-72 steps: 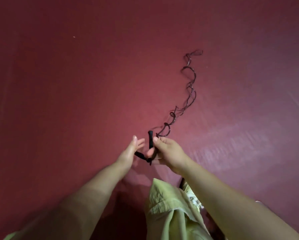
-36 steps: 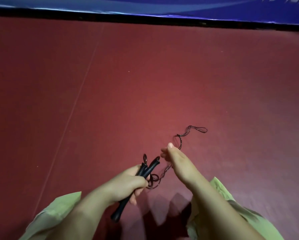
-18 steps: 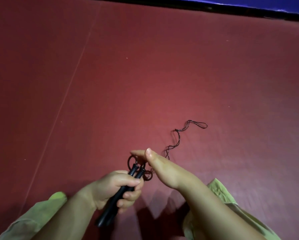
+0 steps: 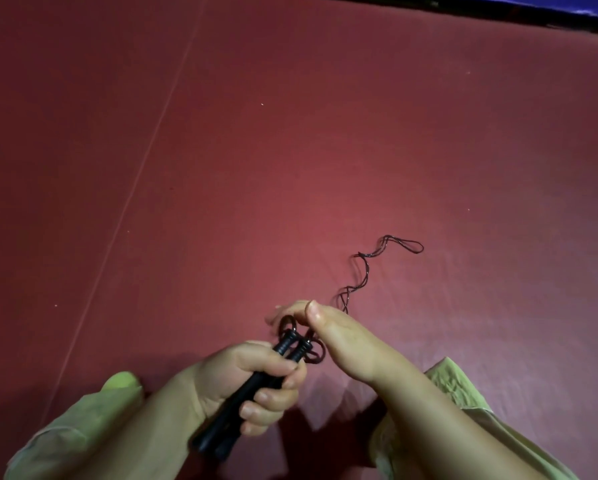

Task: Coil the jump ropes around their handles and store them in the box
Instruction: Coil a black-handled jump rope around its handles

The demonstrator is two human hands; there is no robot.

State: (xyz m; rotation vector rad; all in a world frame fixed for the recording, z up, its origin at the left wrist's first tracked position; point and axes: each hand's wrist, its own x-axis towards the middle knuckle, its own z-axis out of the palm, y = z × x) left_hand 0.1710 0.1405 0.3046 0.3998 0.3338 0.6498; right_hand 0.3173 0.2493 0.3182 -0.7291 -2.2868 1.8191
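Left hand [image 4: 256, 379] gripped both black handles [image 4: 256, 386] together, while the right hand [image 4: 328, 336] pinched the thin rope [image 4: 363, 271] just above the handle tops. Only a loop or two sat at the handles; the rest trailed beyond them over the red floor [image 4: 290, 150]. I judged coiling barely begun. No box was visible.

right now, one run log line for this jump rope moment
step: coiling | left hand: grips both handles | right hand: pinches rope at handle tops | rope tail: on red floor | box: unseen
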